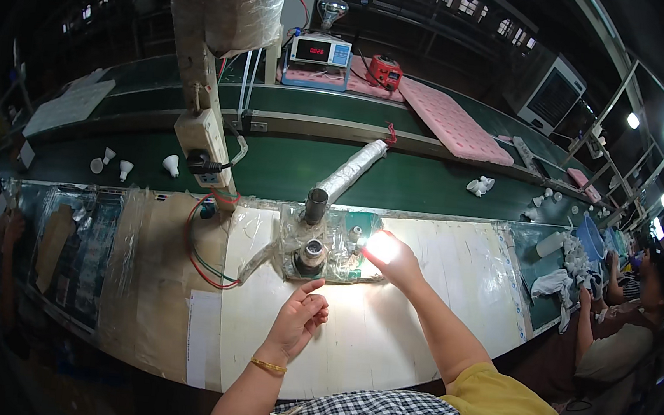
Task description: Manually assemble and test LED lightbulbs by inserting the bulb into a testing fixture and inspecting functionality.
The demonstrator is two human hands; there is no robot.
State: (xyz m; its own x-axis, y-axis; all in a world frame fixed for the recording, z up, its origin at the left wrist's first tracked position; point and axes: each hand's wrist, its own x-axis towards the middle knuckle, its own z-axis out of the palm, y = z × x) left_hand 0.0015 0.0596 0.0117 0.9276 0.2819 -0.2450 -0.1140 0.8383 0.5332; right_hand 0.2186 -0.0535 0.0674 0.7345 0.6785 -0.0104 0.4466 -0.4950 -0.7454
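Note:
My right hand point(404, 268) grips a glowing light bulb point(381, 246) by its side, over the right part of a plastic-wrapped test fixture point(332, 239). Glare hides the bulb's outline and some fingertips. The bulb is close to a small white-topped post on the fixture's green base. My left hand point(301, 318) is empty, just in front of the fixture. Its index finger stretches toward a dark upright lamp socket point(312, 256), while the other fingers curl loosely. Behind that socket rises a dark metal tube point(316, 205).
Several white bulbs point(171, 165) lie on the green conveyor belt point(273, 168) beyond the bench. A wooden post point(199, 111) carries a power outlet. A digital meter point(321, 51) and a red device point(385, 72) stand on the shelf. At right, co-workers sit near a blue basket point(591, 238).

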